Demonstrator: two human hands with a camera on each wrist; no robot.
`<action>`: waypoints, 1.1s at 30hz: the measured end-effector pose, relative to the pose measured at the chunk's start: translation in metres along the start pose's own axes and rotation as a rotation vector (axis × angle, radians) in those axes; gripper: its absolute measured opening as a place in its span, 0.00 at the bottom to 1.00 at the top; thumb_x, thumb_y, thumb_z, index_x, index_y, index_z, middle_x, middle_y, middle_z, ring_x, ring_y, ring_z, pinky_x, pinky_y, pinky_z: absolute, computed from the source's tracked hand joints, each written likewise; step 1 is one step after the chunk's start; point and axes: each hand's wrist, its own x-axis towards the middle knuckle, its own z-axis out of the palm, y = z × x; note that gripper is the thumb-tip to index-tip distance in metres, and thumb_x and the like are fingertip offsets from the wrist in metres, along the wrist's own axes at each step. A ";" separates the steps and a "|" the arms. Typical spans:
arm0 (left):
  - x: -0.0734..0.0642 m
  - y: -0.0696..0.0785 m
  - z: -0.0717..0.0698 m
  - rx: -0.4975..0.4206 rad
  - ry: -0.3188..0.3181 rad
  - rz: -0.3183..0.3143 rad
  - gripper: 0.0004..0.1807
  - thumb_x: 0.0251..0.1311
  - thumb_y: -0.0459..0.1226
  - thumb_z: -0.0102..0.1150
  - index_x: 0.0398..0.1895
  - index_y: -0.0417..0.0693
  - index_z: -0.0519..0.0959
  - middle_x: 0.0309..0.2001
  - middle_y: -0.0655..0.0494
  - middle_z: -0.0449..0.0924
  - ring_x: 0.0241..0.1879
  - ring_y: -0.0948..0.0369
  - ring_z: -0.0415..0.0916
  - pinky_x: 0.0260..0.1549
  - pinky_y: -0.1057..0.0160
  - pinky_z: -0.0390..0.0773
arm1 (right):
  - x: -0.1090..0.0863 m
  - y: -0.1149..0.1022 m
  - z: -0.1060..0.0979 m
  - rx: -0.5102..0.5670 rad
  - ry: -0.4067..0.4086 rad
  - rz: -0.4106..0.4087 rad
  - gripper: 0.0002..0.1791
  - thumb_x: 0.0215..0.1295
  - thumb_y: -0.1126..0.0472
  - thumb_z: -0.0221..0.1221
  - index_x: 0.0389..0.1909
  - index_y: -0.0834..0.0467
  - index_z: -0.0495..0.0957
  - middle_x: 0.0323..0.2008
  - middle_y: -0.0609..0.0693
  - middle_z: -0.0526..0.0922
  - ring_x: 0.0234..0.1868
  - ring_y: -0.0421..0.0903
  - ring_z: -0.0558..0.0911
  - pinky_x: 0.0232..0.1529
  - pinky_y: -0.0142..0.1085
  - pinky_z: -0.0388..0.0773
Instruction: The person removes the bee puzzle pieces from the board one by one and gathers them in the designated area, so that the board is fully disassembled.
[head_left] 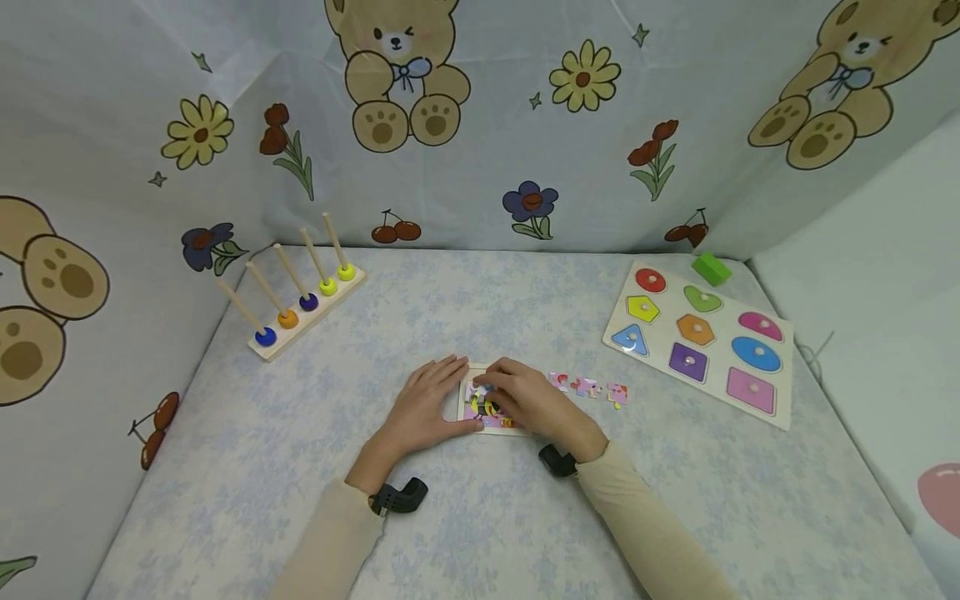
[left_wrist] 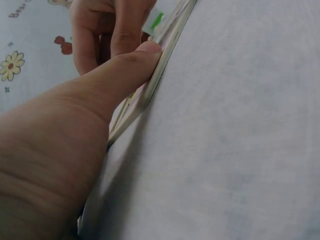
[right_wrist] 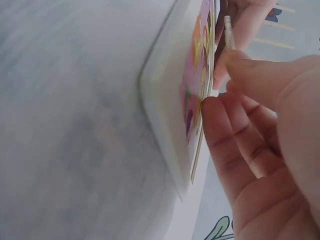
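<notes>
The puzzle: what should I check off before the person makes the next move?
1. Frame steadied: ok. The left hand rests against it, thumb on its edge.
2. Piece in grip: ok. The right hand pinches it.
3. Piece facing the right way for its spot: cannot tell. The right hand covers part of the picture.
4. All pieces fitted: not ok. Loose pieces lie right of the frame.
5. Other toys out of the way: ok. The peg stand and shape board sit apart from the frame.
</notes>
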 end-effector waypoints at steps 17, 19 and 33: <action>0.002 0.001 0.000 0.020 -0.014 -0.021 0.56 0.58 0.66 0.66 0.81 0.45 0.59 0.81 0.52 0.56 0.82 0.52 0.49 0.80 0.45 0.48 | -0.038 0.012 -0.021 0.038 0.054 0.110 0.16 0.71 0.63 0.65 0.58 0.55 0.85 0.52 0.49 0.84 0.41 0.40 0.81 0.44 0.34 0.84; 0.001 0.001 0.000 0.020 -0.015 -0.021 0.56 0.58 0.66 0.66 0.81 0.45 0.59 0.81 0.52 0.57 0.81 0.52 0.49 0.80 0.45 0.48 | -0.044 0.014 -0.023 0.029 0.058 0.129 0.16 0.71 0.63 0.65 0.58 0.55 0.85 0.52 0.49 0.84 0.41 0.40 0.80 0.43 0.34 0.84; 0.001 0.000 0.002 -0.005 0.008 -0.009 0.55 0.57 0.64 0.68 0.80 0.43 0.61 0.80 0.51 0.58 0.81 0.51 0.51 0.80 0.45 0.48 | -0.078 0.027 -0.033 0.017 0.098 0.218 0.16 0.68 0.65 0.67 0.56 0.54 0.85 0.51 0.49 0.84 0.40 0.40 0.80 0.40 0.34 0.83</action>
